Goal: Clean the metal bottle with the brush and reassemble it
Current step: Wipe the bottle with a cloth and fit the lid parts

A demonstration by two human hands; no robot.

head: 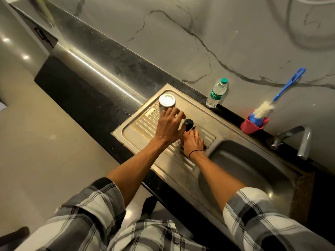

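Note:
A dark bottle (205,147) stands on the steel drainboard (143,124), mostly hidden under my right hand (193,142), which grips its body. Its black cap (189,123) sticks up just beyond my fingers. My left hand (168,126) reaches over the drainboard with fingers spread and fairly straight, its thumb side right beside the black cap; I cannot tell if it touches it. A metal cup-like piece with a white inside (167,100) stands upright just past my left fingertips. The bottle brush (282,91), blue handle and white bristles, leans in a red holder (253,125) by the wall.
A clear plastic water bottle with a green cap (216,93) stands at the back edge of the drainboard. The sink basin (253,169) lies to the right, with a chrome tap (297,140) behind it. Black countertop (108,84) runs to the left.

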